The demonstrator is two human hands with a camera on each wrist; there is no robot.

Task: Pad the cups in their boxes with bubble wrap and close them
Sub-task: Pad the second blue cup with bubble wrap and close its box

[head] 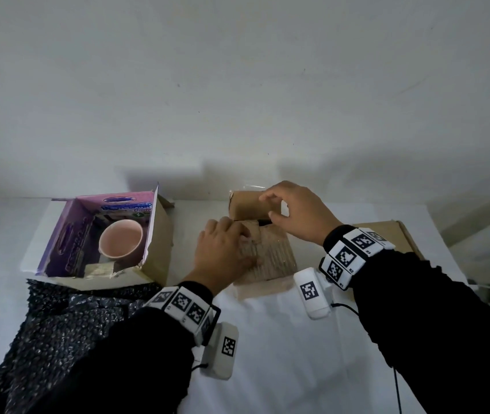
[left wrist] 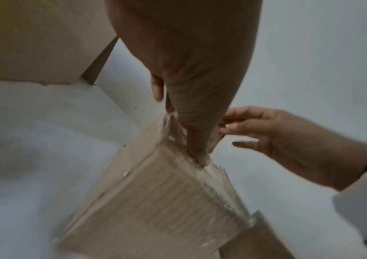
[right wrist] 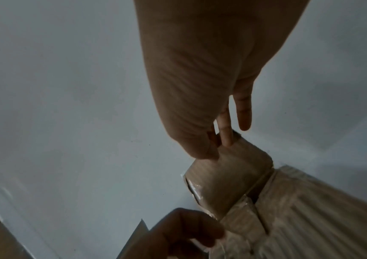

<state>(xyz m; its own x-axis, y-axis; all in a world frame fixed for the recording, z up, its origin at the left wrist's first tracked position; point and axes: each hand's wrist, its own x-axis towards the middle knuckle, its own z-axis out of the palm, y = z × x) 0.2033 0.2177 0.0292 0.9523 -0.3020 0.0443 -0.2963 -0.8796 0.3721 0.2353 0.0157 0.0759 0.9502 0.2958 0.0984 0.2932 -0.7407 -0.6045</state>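
A small brown cardboard box (head: 272,259) with clear tape on its flaps stands mid-table. My left hand (head: 225,249) presses the near flaps down with its fingers flat; in the left wrist view the left hand (left wrist: 198,136) pushes on the taped seam of the box (left wrist: 156,201). My right hand (head: 288,210) pinches the raised far flap (head: 246,206) between thumb and fingers, as the right wrist view shows with the right hand (right wrist: 218,147) on the flap (right wrist: 229,178). What is inside this box is hidden. A pink cup (head: 121,239) stands in an open purple-lined box (head: 160,234) at the left.
Dark bubble wrap (head: 64,318) lies at the front left, partly under my left sleeve. A flat cardboard piece (head: 387,231) lies behind my right wrist. The white table (head: 282,339) ends at a white wall (head: 237,100) just behind the boxes.
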